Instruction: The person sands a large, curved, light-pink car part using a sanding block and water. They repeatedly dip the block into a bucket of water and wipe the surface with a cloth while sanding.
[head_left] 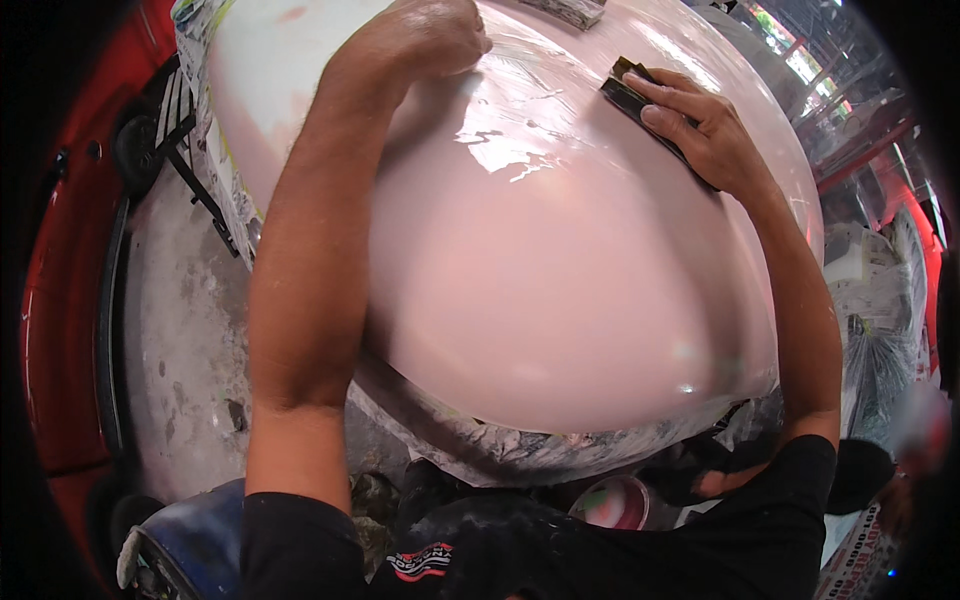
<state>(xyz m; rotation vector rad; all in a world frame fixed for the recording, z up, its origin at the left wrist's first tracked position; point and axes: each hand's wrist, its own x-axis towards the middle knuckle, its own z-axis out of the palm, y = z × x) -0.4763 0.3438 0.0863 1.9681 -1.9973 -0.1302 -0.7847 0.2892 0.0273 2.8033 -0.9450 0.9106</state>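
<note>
A large, rounded car body panel (560, 290) in pale pink primer lies before me, wet and shiny toward its far part. My right hand (705, 130) grips a dark sanding block (645, 108), thumb and fingers around it, against the panel's right side. Over the far left part of the panel, my left hand (430, 40) is closed, its fingers curled down. Whatever it may hold is hidden beneath it. Beyond, at the top edge, a greyish block-like piece (575, 10) rests on the panel, partly cut off by the frame.
Masking paper and plastic (480, 445) hang around the panel's near edge. A bucket (612, 502) stands close to my body, below that edge. On the left are a red car (60, 300) and concrete floor (180, 370). Plastic-wrapped things (880, 340) stand at right.
</note>
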